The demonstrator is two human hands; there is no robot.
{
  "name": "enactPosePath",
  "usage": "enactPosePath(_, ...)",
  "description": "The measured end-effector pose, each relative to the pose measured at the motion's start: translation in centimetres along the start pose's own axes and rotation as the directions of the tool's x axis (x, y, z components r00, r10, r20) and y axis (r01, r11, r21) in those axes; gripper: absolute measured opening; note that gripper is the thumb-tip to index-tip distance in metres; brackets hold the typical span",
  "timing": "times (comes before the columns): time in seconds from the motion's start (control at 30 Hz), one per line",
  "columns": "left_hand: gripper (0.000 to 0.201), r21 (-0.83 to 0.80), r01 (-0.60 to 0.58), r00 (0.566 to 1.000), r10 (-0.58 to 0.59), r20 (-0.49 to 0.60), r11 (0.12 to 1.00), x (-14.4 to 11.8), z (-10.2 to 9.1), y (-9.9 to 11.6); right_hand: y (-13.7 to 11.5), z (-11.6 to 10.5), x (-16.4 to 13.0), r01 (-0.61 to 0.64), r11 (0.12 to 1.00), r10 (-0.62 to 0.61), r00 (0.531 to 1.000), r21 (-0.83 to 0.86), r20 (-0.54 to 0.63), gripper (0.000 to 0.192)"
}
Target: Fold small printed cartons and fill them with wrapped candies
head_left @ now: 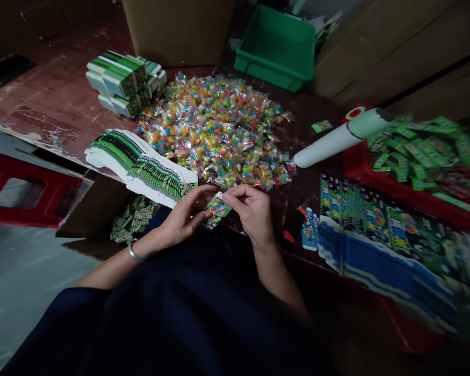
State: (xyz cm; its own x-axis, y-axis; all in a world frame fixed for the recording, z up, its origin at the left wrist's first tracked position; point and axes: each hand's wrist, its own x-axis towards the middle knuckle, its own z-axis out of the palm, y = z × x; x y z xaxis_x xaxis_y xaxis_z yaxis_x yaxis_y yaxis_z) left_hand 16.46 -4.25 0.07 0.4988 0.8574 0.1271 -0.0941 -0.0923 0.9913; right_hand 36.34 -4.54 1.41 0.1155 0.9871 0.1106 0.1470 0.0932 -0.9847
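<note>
Between my hands, at the table's near edge, is a small printed candy box (216,211), mostly green with a colourful picture. My left hand (188,214) grips its left side between thumb and fingers. My right hand (253,211) pinches its upper right corner, where a white flap shows. Just beyond lies a large heap of clear candy packets (219,130) filled with multicoloured sweets. Left of the heap, a fanned row of flat green-and-white box blanks (149,172) reaches almost to my left hand.
Bundled cartons (117,78) are stacked at the back left, a green bin (278,44) behind. Rightward lie a white roll (329,143), a red tray (354,162) of green packets, printed bags (384,235) and a blue box (309,230). An open cardboard box (88,211) stands below left, holding small boxes.
</note>
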Motion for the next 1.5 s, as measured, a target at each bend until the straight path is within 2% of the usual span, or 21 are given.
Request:
enactPosePath(0.13, 0.05, -0.004, 0.013, 1.0, -0.013, 0.012, 1.0, -0.1, 0.0, 0.2, -0.3, 0.2, -0.2, 0.087, 0.993, -0.087, 0.996, -0.081, 0.0, 0.023)
enactPosePath(0.3, 0.041, -0.026, 0.045, 0.999, -0.045, -0.021, 0.999, -0.5, -0.2, -0.2, -0.5, 1.0, -1.8, 0.245, 0.942, -0.256, 0.966, -0.229, -0.019, 0.022)
enactPosePath(0.37, 0.041, -0.013, 0.055, 0.998, -0.055, -0.009, 0.998, -0.6, -0.4, -0.4, -0.2, 1.0, -2.1, 0.224, 0.952, -0.232, 0.973, -0.206, -0.012, 0.016)
enactPosePath(0.43, 0.044, 0.057, 0.042, 0.999, -0.044, 0.018, 0.997, -0.6, -0.7, -0.5, 0.4, 0.8, -1.8, 0.137, 0.982, -0.136, 0.991, -0.133, 0.019, 0.013)
enactPosePath(0.53, 0.049, 0.215, -0.032, 0.997, 0.015, 0.079, 0.976, -0.4, -1.3, -0.4, 1.1, 0.2, -0.7, 0.007, 0.998, -0.001, 0.995, -0.059, 0.099, 0.021)
enactPosePath(0.6, 0.051, 0.284, -0.072, 0.993, 0.044, 0.106, 0.956, -0.3, -1.6, -0.3, 1.2, 0.0, -0.1, -0.022, 0.998, 0.03, 0.991, -0.063, 0.128, 0.027)
enactPosePath(0.73, 0.047, 0.272, -0.02, 0.996, -0.003, 0.085, 0.962, -0.3, -1.9, 0.0, 1.0, 0.1, -0.3, 0.052, 0.995, -0.04, 0.988, -0.082, 0.146, 0.028)
enactPosePath(0.9, 0.036, 0.157, 0.078, 0.996, -0.085, 0.037, 0.984, -0.7, -2.1, -0.2, 1.6, 1.1, -2.6, 0.089, 0.994, -0.079, 0.989, -0.07, 0.126, 0.017)
enactPosePath(1.0, 0.036, 0.177, 0.113, 0.991, -0.123, 0.05, 0.978, -1.0, -3.8, -0.1, 2.7, 1.7, -3.8, 0.111, 0.991, -0.097, 0.98, -0.075, 0.176, 0.017)
enactPosePath(1.07, 0.037, 0.218, 0.161, 0.976, -0.188, 0.108, 0.963, -1.3, -6.0, 0.7, 3.4, 2.1, -3.9, 0.127, 0.988, -0.1, 0.956, -0.084, 0.274, 0.025)
enactPosePath(1.13, 0.036, 0.278, 0.227, 0.944, -0.281, 0.175, 0.933, -1.8, -8.9, 1.8, 4.2, 2.5, -3.3, 0.182, 0.971, -0.12, 0.934, -0.158, 0.337, 0.038)
enactPosePath(1.2, 0.033, 0.353, 0.259, 0.927, -0.334, 0.169, 0.899, -2.4, -11.6, 3.1, 4.8, 2.9, -2.2, 0.291, 0.911, -0.173, 0.913, -0.292, 0.37, 0.056)
enactPosePath(1.27, 0.041, 0.477, 0.269, 0.923, -0.366, 0.122, 0.837, -2.9, -13.6, 4.2, 5.3, 3.3, -1.1, 0.397, 0.823, -0.204, 0.874, -0.405, 0.442, 0.066)
enactPosePath(1.37, 0.044, 0.6, 0.274, 0.934, -0.358, 0.022, 0.751, -3.1, -14.4, 4.7, 5.8, 3.7, -0.2, 0.472, 0.751, -0.193, 0.825, -0.461, 0.531, 0.061)
enactPosePath(1.43, 0.037, 0.562, 0.285, 0.936, -0.352, 0.01, 0.776, -2.8, -13.9, 4.2, 5.9, 3.5, -0.1, 0.499, 0.744, -0.213, 0.808, -0.445, 0.549, 0.045)
enactPosePath(1.5, 0.032, 0.446, 0.303, 0.934, -0.356, 0.038, 0.842, -2.4, -12.6, 3.2, 5.9, 3.0, -0.2, 0.536, 0.743, -0.283, 0.795, -0.401, 0.537, 0.025)
